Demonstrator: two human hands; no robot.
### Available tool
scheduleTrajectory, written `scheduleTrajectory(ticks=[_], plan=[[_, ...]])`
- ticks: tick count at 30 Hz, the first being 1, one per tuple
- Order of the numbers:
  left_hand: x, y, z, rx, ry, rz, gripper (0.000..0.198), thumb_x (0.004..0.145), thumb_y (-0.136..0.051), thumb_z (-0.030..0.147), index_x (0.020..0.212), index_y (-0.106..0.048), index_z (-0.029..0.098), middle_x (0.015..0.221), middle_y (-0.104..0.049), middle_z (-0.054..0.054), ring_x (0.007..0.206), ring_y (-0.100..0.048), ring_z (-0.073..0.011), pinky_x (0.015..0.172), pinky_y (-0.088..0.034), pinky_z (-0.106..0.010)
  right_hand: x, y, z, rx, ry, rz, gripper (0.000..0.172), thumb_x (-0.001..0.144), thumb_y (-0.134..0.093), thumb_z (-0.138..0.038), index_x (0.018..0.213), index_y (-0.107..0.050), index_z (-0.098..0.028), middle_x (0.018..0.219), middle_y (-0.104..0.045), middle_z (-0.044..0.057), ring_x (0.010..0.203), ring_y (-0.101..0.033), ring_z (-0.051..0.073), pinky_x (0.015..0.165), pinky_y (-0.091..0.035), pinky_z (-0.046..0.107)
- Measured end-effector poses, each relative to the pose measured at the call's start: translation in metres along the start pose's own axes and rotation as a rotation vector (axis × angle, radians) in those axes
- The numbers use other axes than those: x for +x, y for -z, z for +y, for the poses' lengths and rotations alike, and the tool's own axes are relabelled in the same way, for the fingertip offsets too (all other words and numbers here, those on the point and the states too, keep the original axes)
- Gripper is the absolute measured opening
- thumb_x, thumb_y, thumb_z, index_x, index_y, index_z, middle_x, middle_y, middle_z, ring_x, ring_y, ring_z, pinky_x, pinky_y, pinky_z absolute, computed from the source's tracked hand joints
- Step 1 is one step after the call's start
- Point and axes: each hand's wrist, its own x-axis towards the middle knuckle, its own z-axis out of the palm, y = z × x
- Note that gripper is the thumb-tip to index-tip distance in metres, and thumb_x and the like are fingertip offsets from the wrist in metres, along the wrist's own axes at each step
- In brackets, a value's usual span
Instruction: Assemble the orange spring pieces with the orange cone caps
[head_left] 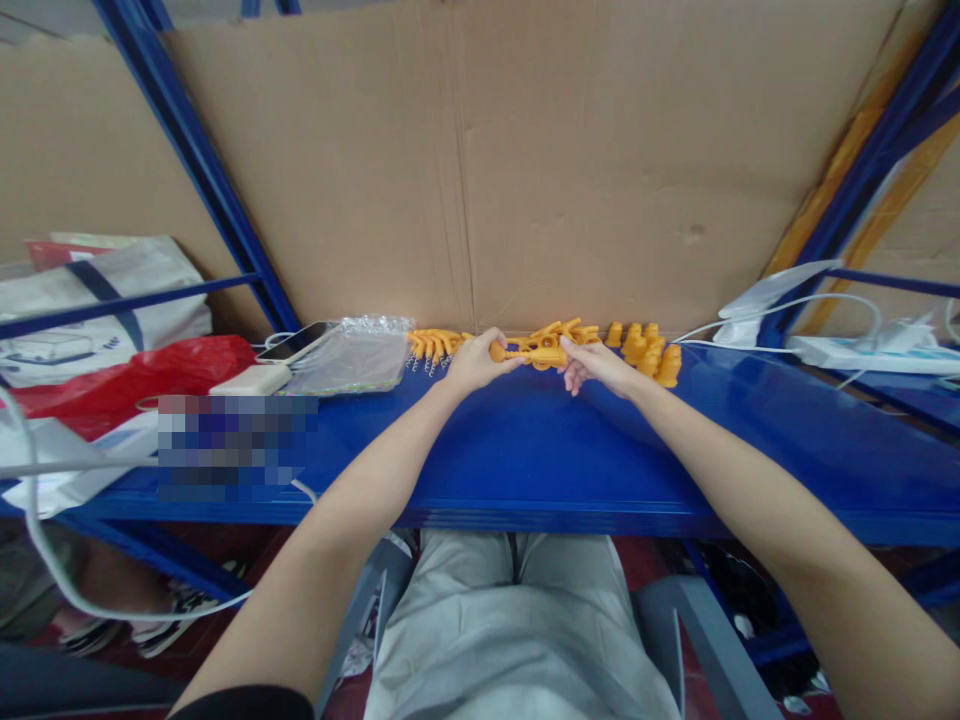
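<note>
Between my hands, level above the back of the blue table, lies a yellow plastic corkscrew (546, 357). My left hand (480, 362) is closed on its rounded end, and my right hand (592, 366) pinches the wider body at the other end. Just left of my left hand, yellow corkscrew handles with metal spirals (433, 346) lie in a row. Behind my hands is a pile of slim yellow pieces (566, 330). Several yellow bell-shaped bodies (646, 350) stand to the right of my right hand.
The blue table (540, 450) backs onto a cardboard wall (585, 170). On the left are a bubble-wrapped flat packet (349, 358), a white box (251, 381), a red plastic bag (165, 375) and a white cable (37, 540). A power strip (877, 352) sits at the right.
</note>
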Motion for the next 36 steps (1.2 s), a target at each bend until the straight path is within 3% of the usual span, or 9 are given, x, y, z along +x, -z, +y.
scheduleTrajectory(ticks=[4,7,11,15,19,25,29,33,36], plan=[[0.0,0.0,0.0,0.013,0.016,0.001,0.039,0.074,-0.08,0.052,0.083,-0.057,0.022,0.058,-0.054,0.006,0.059,-0.051,-0.014,0.056,-0.033,-0.024,-0.002,0.002,-0.003,-0.005,-0.037,-0.018,0.053,0.093,-0.054,-0.068,0.081,-0.064,-0.017,0.064,-0.071,0.008,0.048,-0.064,0.012,0.045,-0.051,0.021],[0.0,-0.001,0.0,0.016,0.025,0.003,0.039,0.074,-0.08,0.051,0.083,-0.057,0.021,0.06,-0.055,0.005,0.059,-0.052,-0.0143,0.057,-0.033,-0.025,-0.004,0.005,-0.004,0.003,-0.027,-0.014,0.032,0.091,-0.07,-0.048,0.102,-0.065,-0.018,0.085,-0.077,0.007,0.058,-0.069,0.012,0.051,-0.053,0.02],[0.001,0.0,0.0,0.036,0.029,0.018,0.038,0.074,-0.08,0.05,0.083,-0.057,0.021,0.06,-0.055,0.005,0.06,-0.052,-0.0147,0.057,-0.032,-0.025,-0.004,0.007,-0.002,0.01,-0.001,-0.01,0.036,0.084,-0.079,-0.028,0.114,-0.06,-0.02,0.096,-0.077,0.006,0.064,-0.07,0.012,0.059,-0.056,0.023],[0.0,0.001,0.002,0.06,0.006,0.018,0.039,0.072,-0.081,0.05,0.085,-0.057,0.022,0.064,-0.057,0.004,0.062,-0.054,-0.0152,0.057,-0.032,-0.025,-0.004,0.006,-0.002,0.022,0.013,-0.017,0.025,0.088,-0.075,-0.036,0.096,-0.063,-0.016,0.085,-0.077,0.008,0.059,-0.068,0.013,0.059,-0.056,0.025],[-0.001,0.001,0.005,0.056,-0.013,0.029,0.041,0.073,-0.079,0.054,0.083,-0.056,0.022,0.064,-0.058,0.004,0.062,-0.054,-0.0146,0.058,-0.034,-0.025,-0.006,0.004,-0.006,0.067,0.001,-0.03,0.035,0.092,-0.068,-0.05,0.084,-0.062,-0.016,0.069,-0.073,0.009,0.053,-0.066,0.014,0.055,-0.056,0.026],[-0.001,0.0,0.005,0.021,-0.02,0.055,0.039,0.074,-0.077,0.054,0.082,-0.056,0.023,0.06,-0.056,0.005,0.058,-0.051,-0.0134,0.057,-0.032,-0.024,-0.006,0.0,-0.011,0.059,-0.011,-0.025,0.051,0.093,-0.055,-0.066,0.08,-0.06,-0.018,0.053,-0.066,0.005,0.039,-0.059,0.013,0.04,-0.049,0.022],[0.0,0.0,0.003,0.016,-0.002,0.053,0.039,0.074,-0.077,0.053,0.081,-0.055,0.023,0.057,-0.055,0.006,0.056,-0.05,-0.0133,0.055,-0.03,-0.024,-0.005,0.0,-0.011,0.012,-0.003,-0.005,0.05,0.095,-0.053,-0.065,0.083,-0.061,-0.017,0.061,-0.071,0.007,0.041,-0.06,0.011,0.04,-0.047,0.02],[0.0,0.001,0.004,0.044,0.018,0.043,0.038,0.072,-0.08,0.05,0.081,-0.056,0.023,0.06,-0.057,0.004,0.058,-0.051,-0.0143,0.055,-0.029,-0.025,-0.003,0.002,-0.006,-0.046,0.057,0.017,0.033,0.089,-0.074,-0.045,0.106,-0.064,-0.018,0.089,-0.078,0.007,0.054,-0.068,0.01,0.049,-0.051,0.02],[0.0,0.002,0.004,0.053,0.025,0.048,0.038,0.072,-0.08,0.051,0.081,-0.056,0.023,0.06,-0.057,0.004,0.058,-0.052,-0.0145,0.054,-0.029,-0.024,-0.001,0.005,-0.001,-0.063,0.128,0.023,0.043,0.079,-0.083,-0.035,0.113,-0.062,-0.019,0.096,-0.078,0.005,0.06,-0.07,0.012,0.057,-0.056,0.023]])
